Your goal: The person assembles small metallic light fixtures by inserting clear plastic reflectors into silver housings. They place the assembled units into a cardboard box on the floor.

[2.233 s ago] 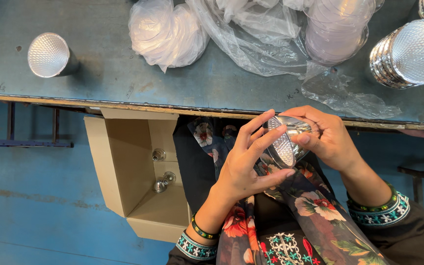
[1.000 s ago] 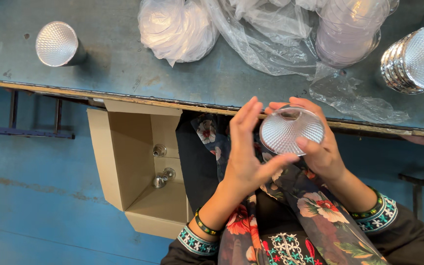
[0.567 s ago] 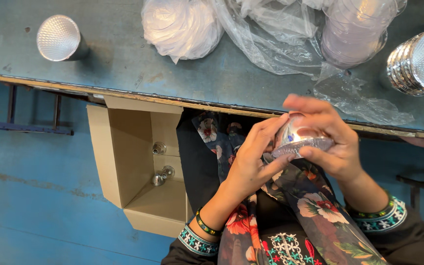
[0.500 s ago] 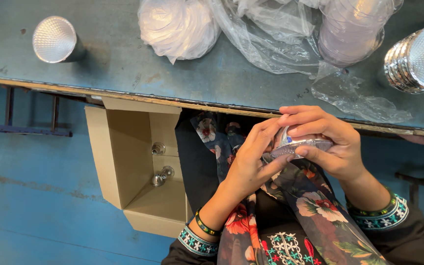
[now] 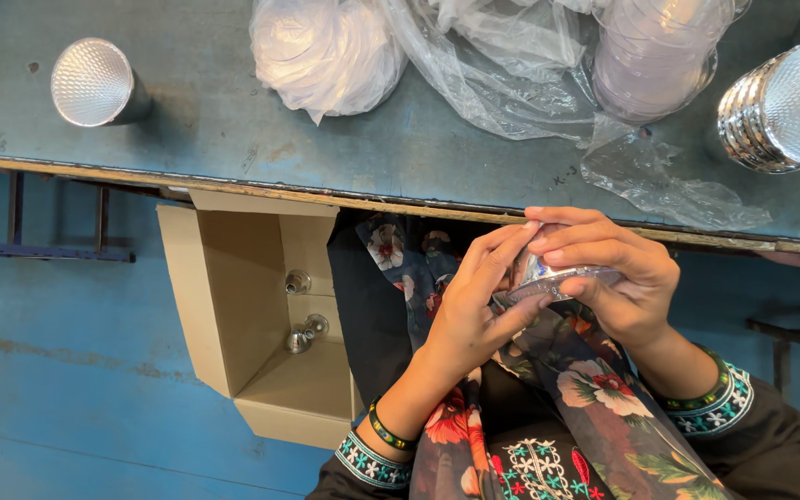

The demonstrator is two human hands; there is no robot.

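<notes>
Both hands meet over the lap, just below the worktop (image 5: 233, 139) edge, closed around one small silver reflector (image 5: 548, 278). The right hand (image 5: 618, 278) wraps over it from above and from the far side, fingers curled down across its top; the left hand (image 5: 474, 310) comes in from the left, fingers pressed against its near edge and thumb beneath. The reflector lies tilted, its wide rim running roughly left to right between the two palms, and most of it is hidden by the fingers. Neither hand is nearer: both touch it. On the worktop stand one lone reflector (image 5: 93, 81) at the far left, well apart from the hands, and a nested stack of reflectors (image 5: 784, 106) at the far right, nearer the right hand. Between them lie one bundled clear bag (image 5: 326, 51) and a stack of clear discs (image 5: 655, 56) in loose plastic wrap. An open cardboard box (image 5: 233, 315) sits to the left of the lap, with three small metal parts (image 5: 303, 324) inside.
</notes>
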